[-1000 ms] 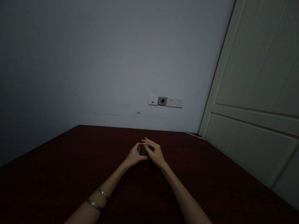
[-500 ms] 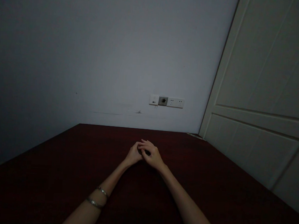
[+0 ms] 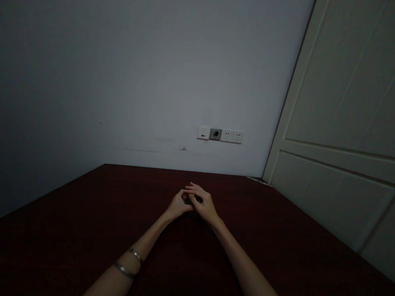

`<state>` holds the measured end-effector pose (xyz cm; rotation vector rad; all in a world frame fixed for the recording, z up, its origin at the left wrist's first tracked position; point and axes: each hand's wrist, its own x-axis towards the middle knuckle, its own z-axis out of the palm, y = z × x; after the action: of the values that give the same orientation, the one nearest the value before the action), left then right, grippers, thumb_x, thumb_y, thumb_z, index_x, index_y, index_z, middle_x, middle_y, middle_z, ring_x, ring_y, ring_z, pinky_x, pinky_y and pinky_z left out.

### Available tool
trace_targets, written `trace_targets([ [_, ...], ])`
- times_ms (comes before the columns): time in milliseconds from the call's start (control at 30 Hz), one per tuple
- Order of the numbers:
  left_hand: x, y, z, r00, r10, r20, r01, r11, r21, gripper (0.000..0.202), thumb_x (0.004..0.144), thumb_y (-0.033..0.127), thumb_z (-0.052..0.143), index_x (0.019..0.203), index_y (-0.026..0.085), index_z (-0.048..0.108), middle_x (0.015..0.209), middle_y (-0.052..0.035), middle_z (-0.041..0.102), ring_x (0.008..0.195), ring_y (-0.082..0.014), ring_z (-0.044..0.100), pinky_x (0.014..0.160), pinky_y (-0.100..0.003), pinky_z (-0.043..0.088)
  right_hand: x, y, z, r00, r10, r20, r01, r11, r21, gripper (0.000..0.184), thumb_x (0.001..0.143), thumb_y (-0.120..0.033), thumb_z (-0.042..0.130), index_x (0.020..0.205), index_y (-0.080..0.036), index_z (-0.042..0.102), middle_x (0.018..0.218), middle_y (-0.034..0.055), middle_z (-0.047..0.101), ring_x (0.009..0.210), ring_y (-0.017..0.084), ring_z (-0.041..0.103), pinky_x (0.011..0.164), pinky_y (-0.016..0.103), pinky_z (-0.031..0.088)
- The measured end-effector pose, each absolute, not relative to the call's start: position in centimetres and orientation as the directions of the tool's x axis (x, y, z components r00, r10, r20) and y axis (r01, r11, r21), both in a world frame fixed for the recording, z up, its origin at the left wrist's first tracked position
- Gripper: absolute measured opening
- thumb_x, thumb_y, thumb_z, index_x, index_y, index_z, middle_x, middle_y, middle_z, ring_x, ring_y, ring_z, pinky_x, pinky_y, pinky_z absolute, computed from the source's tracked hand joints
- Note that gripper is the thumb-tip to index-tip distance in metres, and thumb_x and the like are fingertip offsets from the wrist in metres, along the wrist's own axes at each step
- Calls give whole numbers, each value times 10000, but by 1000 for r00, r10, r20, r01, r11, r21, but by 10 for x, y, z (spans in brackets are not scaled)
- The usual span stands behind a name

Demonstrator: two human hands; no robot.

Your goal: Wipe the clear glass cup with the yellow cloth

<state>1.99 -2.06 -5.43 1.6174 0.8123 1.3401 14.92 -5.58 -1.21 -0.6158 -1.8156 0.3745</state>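
My left hand (image 3: 177,205) and my right hand (image 3: 204,203) meet over the middle of a dark red table (image 3: 76,229). Both hands have their fingers curled round a small dark object (image 3: 191,200) held between them; it is too dim and too hidden to name. The right hand's fingers lie over the top of it. Two thin metal bangles (image 3: 129,261) sit on my left forearm.
A pale wall stands behind the table with a row of white sockets (image 3: 220,134). A cream panelled door (image 3: 347,131) runs along the right side, close to the table's right edge. The room is dim.
The hands stay together in the same spot. The right hand's fingers have shifted slightly over the small dark object, which showed more a second ago.
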Motion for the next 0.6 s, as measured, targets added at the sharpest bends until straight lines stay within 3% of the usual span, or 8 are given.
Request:
trace_targets([
  [100, 21, -22, -52, 223, 885, 410, -124, -391, 912, 611, 409, 241, 786, 939, 111, 510, 809, -32, 580, 719, -126, 530, 659, -237, 406, 150, -57, -9, -257, 574, 777, 197, 819, -539, 203, 796, -286, 508, 900, -245, 678, 1050, 47, 649, 1131, 213, 498, 981, 414, 355],
  [300, 18, -28, -49, 256, 928, 272, -16, -277, 961, 623, 389, 291, 805, 916, 111, 525, 691, 3, 566, 604, -113, 521, 547, -223, 399, 156, -42, -12, -20, 739, 673, 97, 671, -735, 228, 773, -332, 527, 883, -207, 683, 1004, 72, 668, 1034, 231, 569, 945, 422, 389],
  [500, 22, -26, -52, 235, 943, 236, -149, -206, 967, 597, 424, 302, 792, 920, 116, 516, 714, -9, 594, 622, -135, 564, 563, -246, 436, 156, -56, -7, -245, 622, 744, 117, 781, -614, 187, 770, -307, 543, 849, -241, 698, 1009, 49, 667, 1142, 236, 486, 971, 438, 356],
  [600, 22, -25, -51, 221, 943, 250, -147, -221, 964, 603, 397, 264, 802, 906, 116, 514, 729, -10, 599, 661, -144, 573, 586, -251, 448, 155, -59, -5, -253, 623, 740, 116, 779, -616, 184, 771, -302, 539, 847, -246, 697, 1003, 44, 669, 1133, 232, 494, 968, 435, 361],
])
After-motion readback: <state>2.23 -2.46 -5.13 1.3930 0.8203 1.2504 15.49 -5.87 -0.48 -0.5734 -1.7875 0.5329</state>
